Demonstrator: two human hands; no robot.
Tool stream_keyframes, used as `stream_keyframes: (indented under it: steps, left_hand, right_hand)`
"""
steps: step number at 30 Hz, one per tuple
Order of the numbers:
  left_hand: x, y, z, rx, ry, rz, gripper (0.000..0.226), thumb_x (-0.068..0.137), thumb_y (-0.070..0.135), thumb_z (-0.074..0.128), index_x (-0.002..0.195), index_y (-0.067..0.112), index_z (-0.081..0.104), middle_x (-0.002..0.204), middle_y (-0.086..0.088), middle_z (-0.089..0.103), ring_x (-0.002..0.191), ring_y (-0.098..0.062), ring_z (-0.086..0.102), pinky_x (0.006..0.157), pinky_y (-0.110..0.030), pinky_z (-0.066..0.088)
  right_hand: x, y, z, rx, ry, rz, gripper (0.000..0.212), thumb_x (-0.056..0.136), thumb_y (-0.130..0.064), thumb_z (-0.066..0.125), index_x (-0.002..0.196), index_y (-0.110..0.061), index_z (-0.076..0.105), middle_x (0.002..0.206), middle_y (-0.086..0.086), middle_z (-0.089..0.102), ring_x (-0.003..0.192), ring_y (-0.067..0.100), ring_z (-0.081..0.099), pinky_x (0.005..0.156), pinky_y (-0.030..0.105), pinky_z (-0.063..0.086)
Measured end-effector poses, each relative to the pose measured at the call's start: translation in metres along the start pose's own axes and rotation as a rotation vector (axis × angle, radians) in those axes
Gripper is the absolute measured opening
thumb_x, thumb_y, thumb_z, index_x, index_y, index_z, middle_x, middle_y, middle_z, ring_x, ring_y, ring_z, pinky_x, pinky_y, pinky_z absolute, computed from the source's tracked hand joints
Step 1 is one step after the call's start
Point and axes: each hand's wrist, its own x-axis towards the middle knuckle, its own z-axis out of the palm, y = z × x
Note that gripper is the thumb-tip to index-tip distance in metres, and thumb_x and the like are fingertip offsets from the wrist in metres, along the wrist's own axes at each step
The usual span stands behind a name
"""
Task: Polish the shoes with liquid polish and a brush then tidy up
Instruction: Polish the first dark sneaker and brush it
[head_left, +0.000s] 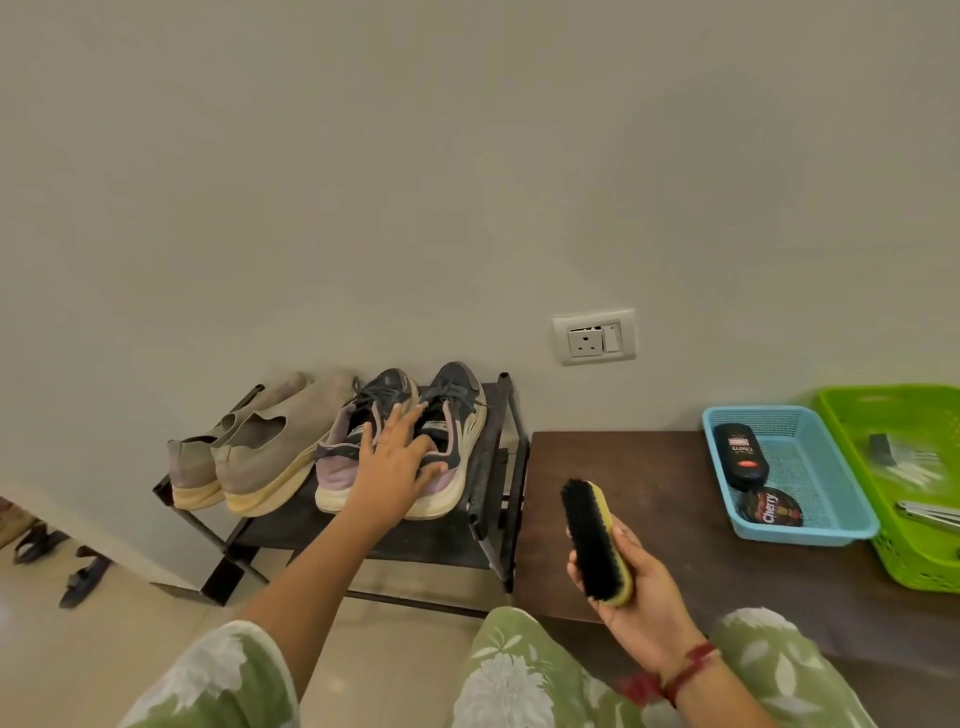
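left hand (397, 457) spread flat on sneakers (400, 441), gripping nothing | right hand (631, 587) clutching brush (595, 540) | sneakers off left, toes toward wall

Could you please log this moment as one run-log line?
left hand: open, on sneakers | right hand: holds brush | polish: in blue basket

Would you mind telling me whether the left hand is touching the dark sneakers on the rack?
Touching. The head view shows the left hand spread over the dark sneakers, fingers pressed on their collars with no gap visible.
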Motion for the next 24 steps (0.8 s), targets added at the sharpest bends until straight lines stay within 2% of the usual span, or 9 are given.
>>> stream_keyframes:
  steps: [3,5,7,10,14,16,21,22,24]
  left_hand:
    - [-0.010,0.000,0.001,-0.064,0.065,-0.044,0.055,0.086,0.062,0.042,0.119,0.020,0.055,0.157,-0.005,0.021,0.147,-0.028,0.006,0.114,-0.052,0.002]
    - [-0.016,-0.001,0.004,-0.072,0.060,-0.071,0.066,0.083,0.069,0.035,0.125,0.021,0.051,0.157,-0.006,0.020,0.147,-0.028,0.007,0.113,-0.051,0.002]
    - [-0.020,-0.003,0.007,-0.067,0.018,-0.094,0.060,0.087,0.065,0.041,0.126,0.021,0.049,0.158,-0.005,0.018,0.147,-0.026,0.003,0.113,-0.053,0.001]
    - [-0.021,0.000,0.010,-0.076,-0.005,-0.123,0.054,0.093,0.050,0.047,0.134,0.016,0.042,0.159,-0.003,0.016,0.143,-0.018,-0.011,0.113,-0.055,-0.002]
    - [-0.023,-0.003,0.001,-0.098,-0.016,-0.047,0.072,0.087,0.069,0.031,0.141,0.020,0.034,0.159,0.003,0.010,0.144,-0.017,-0.014,0.110,-0.052,-0.012]
    - [-0.028,-0.015,-0.009,-0.126,0.017,-0.010,0.080,0.084,0.076,0.024,0.144,0.024,0.029,0.158,0.006,0.009,0.146,-0.017,-0.012,0.111,-0.050,-0.015]
    - [-0.030,-0.058,-0.035,-0.099,0.129,-0.317,0.056,0.095,0.052,0.037,0.138,0.017,0.036,0.157,-0.010,0.016,0.147,-0.030,0.000,0.115,-0.058,0.002]
    - [-0.029,-0.064,-0.036,-0.062,0.076,-0.341,0.054,0.095,0.047,0.043,0.139,0.016,0.036,0.158,-0.011,0.013,0.147,-0.032,-0.001,0.115,-0.058,0.005]
    - [-0.028,-0.071,-0.034,-0.042,-0.061,-0.341,0.060,0.093,0.045,0.051,0.143,0.018,0.032,0.159,-0.011,0.004,0.146,-0.032,-0.004,0.115,-0.057,0.007]
  right_hand:
    - [0.004,-0.003,-0.002,0.010,-0.009,-0.006,0.050,0.082,-0.018,0.052,0.131,-0.015,0.052,0.114,0.023,0.055,0.076,0.030,0.060,0.061,0.036,0.058]
    - [0.007,-0.005,-0.002,0.012,-0.008,-0.007,0.060,0.074,-0.018,0.067,0.132,-0.015,0.052,0.113,0.022,0.056,0.075,0.029,0.061,0.062,0.036,0.058]
    - [0.010,-0.006,-0.002,-0.003,-0.018,-0.007,0.089,0.049,-0.020,0.092,0.129,-0.015,0.054,0.111,0.022,0.057,0.074,0.029,0.063,0.063,0.037,0.058]
    - [0.012,-0.005,-0.004,-0.004,-0.024,-0.016,0.107,0.030,-0.024,0.098,0.128,-0.015,0.056,0.110,0.022,0.058,0.074,0.029,0.064,0.064,0.037,0.058]
    - [0.011,-0.003,-0.001,0.024,-0.010,-0.007,0.079,0.060,-0.023,0.085,0.132,-0.015,0.052,0.110,0.022,0.058,0.073,0.029,0.063,0.063,0.037,0.058]
    - [0.011,-0.002,-0.001,0.012,-0.017,-0.006,0.086,0.053,-0.023,0.090,0.131,-0.015,0.053,0.109,0.022,0.059,0.074,0.029,0.063,0.064,0.037,0.058]
    - [0.012,-0.002,0.004,-0.001,-0.042,0.023,0.099,0.040,-0.020,0.096,0.130,-0.016,0.055,0.107,0.022,0.062,0.077,0.030,0.064,0.067,0.039,0.059]
    - [0.014,-0.001,0.006,0.004,-0.049,0.036,0.096,0.043,-0.019,0.095,0.130,-0.016,0.055,0.108,0.023,0.062,0.078,0.030,0.064,0.067,0.039,0.059]
    - [0.017,0.000,0.011,0.011,-0.052,0.060,0.068,0.070,-0.018,0.076,0.134,-0.017,0.051,0.112,0.023,0.059,0.081,0.030,0.063,0.069,0.038,0.059]
